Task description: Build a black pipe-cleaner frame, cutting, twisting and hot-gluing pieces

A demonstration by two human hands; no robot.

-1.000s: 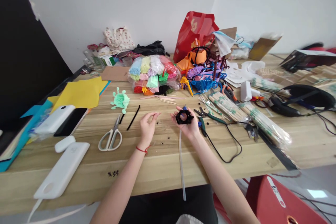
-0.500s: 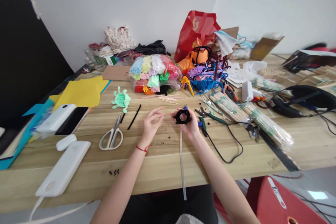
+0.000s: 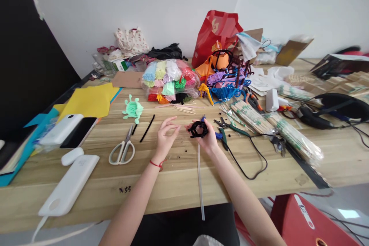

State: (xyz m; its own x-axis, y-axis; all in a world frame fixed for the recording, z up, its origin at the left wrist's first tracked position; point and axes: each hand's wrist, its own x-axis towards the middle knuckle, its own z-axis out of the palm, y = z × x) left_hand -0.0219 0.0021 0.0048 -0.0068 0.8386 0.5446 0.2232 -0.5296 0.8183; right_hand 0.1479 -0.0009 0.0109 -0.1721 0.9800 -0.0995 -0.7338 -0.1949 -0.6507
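I saw the black openwork piece [image 3: 197, 135] tilt since the previous view, gripped in the right hand [image 3: 208, 138] above the desk [image 3: 175, 184]; that seemed to present another side for handling. The left hand [image 3: 166, 135] hovered just left, fingers loosely curled; I couldn't tell whether its fingertips held anything.

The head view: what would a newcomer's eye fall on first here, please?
Most likely the big red bag, standing near the wall at the back of the table. In front of it lies a heap of orange, purple and blue pieces. Nearer, the right hand holds a black ring.
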